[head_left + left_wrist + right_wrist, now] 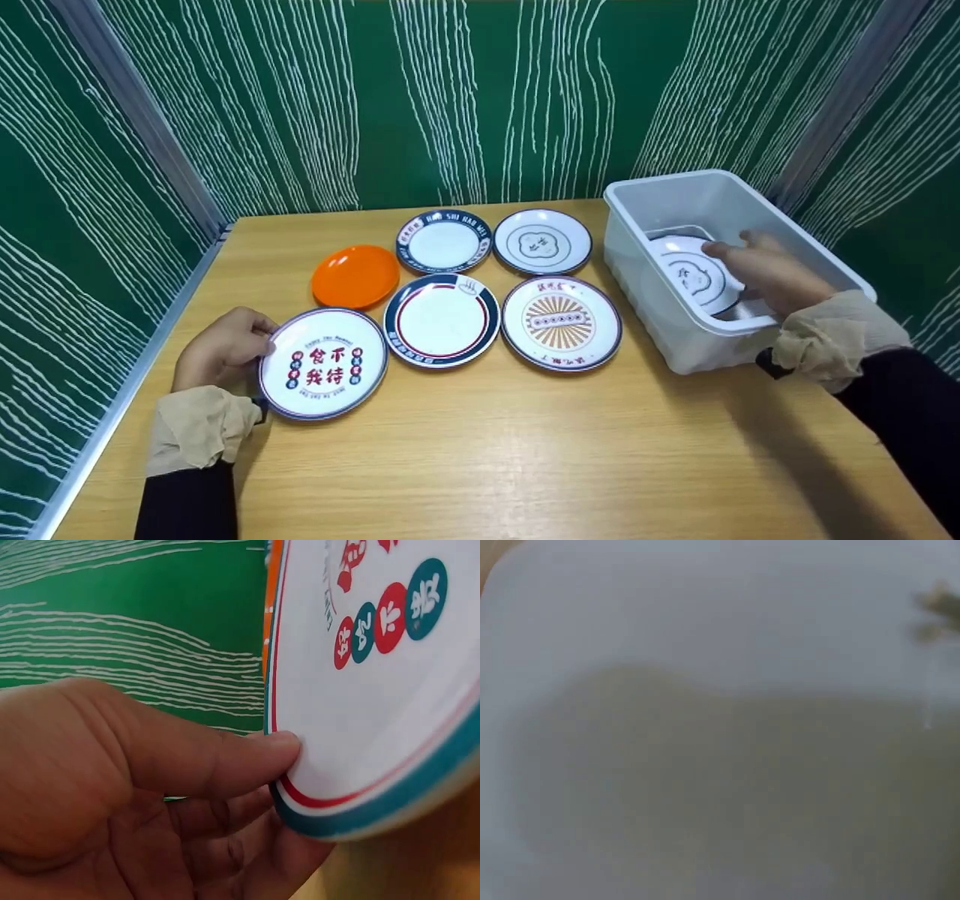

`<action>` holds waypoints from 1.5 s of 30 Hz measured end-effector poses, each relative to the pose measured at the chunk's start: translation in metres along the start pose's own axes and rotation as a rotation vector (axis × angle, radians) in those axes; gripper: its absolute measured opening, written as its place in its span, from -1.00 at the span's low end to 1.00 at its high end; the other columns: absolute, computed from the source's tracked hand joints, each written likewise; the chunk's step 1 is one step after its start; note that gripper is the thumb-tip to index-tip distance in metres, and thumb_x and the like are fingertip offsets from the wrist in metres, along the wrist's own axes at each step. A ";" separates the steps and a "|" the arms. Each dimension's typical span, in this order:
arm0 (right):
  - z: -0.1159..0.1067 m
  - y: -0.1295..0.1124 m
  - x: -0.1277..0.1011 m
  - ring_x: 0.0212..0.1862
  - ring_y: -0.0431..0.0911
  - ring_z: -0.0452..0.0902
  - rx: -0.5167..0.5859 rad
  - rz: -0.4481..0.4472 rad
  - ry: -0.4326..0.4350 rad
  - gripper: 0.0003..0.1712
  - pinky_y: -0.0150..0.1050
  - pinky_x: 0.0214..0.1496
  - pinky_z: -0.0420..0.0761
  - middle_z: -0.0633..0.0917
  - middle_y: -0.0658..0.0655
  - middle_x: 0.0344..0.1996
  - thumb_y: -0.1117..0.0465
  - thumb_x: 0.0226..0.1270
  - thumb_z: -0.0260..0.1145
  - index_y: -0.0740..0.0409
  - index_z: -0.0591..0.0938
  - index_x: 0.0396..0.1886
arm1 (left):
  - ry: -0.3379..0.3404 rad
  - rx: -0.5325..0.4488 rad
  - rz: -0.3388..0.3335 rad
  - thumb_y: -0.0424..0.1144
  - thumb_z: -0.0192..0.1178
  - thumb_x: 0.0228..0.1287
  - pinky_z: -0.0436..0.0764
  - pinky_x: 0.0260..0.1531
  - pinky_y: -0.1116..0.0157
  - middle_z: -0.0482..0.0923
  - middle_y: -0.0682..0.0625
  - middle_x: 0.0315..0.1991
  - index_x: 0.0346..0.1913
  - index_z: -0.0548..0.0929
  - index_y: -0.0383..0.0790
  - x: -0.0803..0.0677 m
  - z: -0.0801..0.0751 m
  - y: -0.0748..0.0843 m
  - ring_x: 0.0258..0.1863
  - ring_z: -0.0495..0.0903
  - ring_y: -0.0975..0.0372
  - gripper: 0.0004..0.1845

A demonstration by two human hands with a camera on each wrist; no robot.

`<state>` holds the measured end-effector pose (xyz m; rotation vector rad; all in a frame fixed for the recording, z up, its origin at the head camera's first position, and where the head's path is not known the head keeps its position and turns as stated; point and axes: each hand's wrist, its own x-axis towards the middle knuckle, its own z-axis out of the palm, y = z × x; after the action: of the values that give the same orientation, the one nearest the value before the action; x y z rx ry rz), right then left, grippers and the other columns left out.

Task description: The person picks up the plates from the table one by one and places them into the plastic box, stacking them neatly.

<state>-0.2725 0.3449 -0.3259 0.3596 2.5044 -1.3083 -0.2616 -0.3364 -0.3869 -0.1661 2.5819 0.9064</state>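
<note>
My left hand (225, 346) pinches the left rim of a white plate (324, 364) with red characters and blue and red dots. In the left wrist view the thumb (247, 757) lies on top of that plate's blue-and-red edge, with fingers below it. My right hand (772, 274) reaches inside a pale grey plastic bin (664, 289), over the right edge of a tilted white plate (694, 276) with a dark line drawing. The thumb lies near its rim; the other fingers are partly hidden, so a grip cannot be made out. The right wrist view shows only blurred grey surface and shadow.
On the wooden table (487, 450), an orange plate (356, 276) and several patterned plates sit close together: a blue-rimmed one (444, 241), a line-drawing one (543, 241), a navy-and-red one (442, 321) and a sunburst one (561, 324). Green white-streaked panels (480, 105) stand behind.
</note>
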 end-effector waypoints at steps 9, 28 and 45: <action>0.020 -0.020 -0.009 0.38 0.50 0.21 -0.402 -0.335 0.197 0.05 0.41 0.40 0.26 0.27 0.69 0.34 -0.19 0.54 0.10 0.52 -0.08 0.56 | -0.025 -0.098 0.143 -0.40 0.16 0.41 0.74 -0.27 0.29 0.53 -0.21 -0.12 0.26 0.45 -0.58 -0.011 -0.011 0.000 -0.26 0.55 0.09 -0.56; 0.070 -0.074 -0.046 0.46 0.40 0.14 -0.421 -0.481 0.295 -0.01 0.45 0.40 0.25 0.20 0.49 0.48 -0.14 0.53 0.19 0.23 -0.05 0.65 | -0.047 -0.253 0.338 -0.40 0.15 0.46 0.78 -0.19 0.22 0.57 -0.29 -0.02 0.28 0.45 -0.60 -0.033 -0.030 0.002 -0.25 0.66 0.12 -0.56; 0.135 -0.093 -0.043 0.53 0.30 0.12 -0.360 -0.650 0.282 -0.12 0.24 0.56 0.14 0.26 0.43 0.49 0.02 0.51 0.28 0.31 0.11 0.59 | 0.005 -0.450 0.372 -0.44 0.15 0.44 0.78 -0.16 0.20 0.53 -0.31 0.07 0.31 0.38 -0.55 -0.024 -0.004 0.035 -0.17 0.68 0.13 -0.54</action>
<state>-0.2462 0.1778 -0.3133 -0.4155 3.1766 -0.9981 -0.2495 -0.3124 -0.3541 0.1973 2.4130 1.6152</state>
